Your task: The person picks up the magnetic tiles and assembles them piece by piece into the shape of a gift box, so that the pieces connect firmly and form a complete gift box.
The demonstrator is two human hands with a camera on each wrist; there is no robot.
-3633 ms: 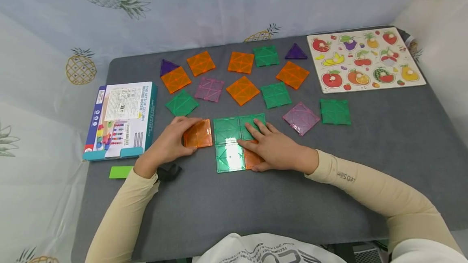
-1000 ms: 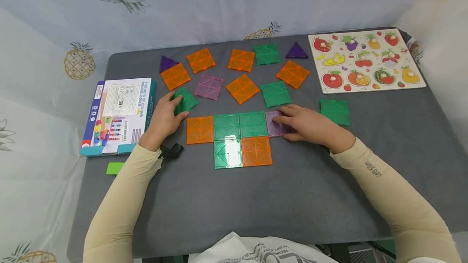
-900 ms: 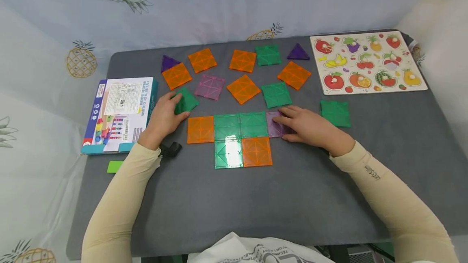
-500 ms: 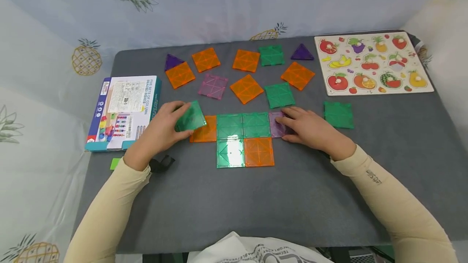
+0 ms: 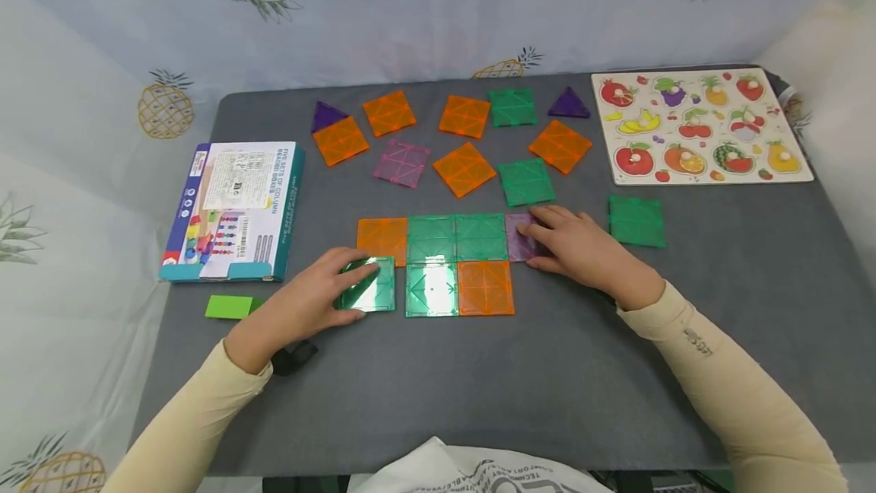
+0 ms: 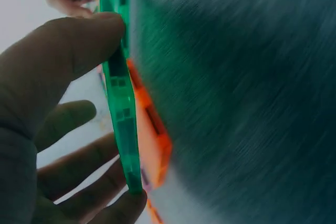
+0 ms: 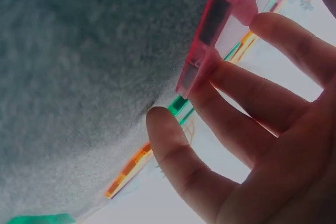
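A green tile (image 5: 381, 289) is pinched by the left hand (image 5: 315, 291), near an orange tile (image 5: 383, 238); a purple tile (image 5: 516, 242) is touched by the right hand (image 5: 582, 249), fingers apart.

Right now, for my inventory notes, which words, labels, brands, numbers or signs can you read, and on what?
"FIVE SETS OF COLUMN BEADED BOXES": on the box.
"LetsSlim", apparently, blurred: on the right sleeve.
"TECHNOLOGY": on the white shirt.
Too small or blurred: the white sticker, the box's other print, the shirt's other lettering.

Beige-sleeved forearms (image 5: 725, 371) angled inward, left grip (image 5: 308, 297) pinching, right grip (image 5: 583, 251) palm-down, fingers (image 7: 257, 98) extended and parted
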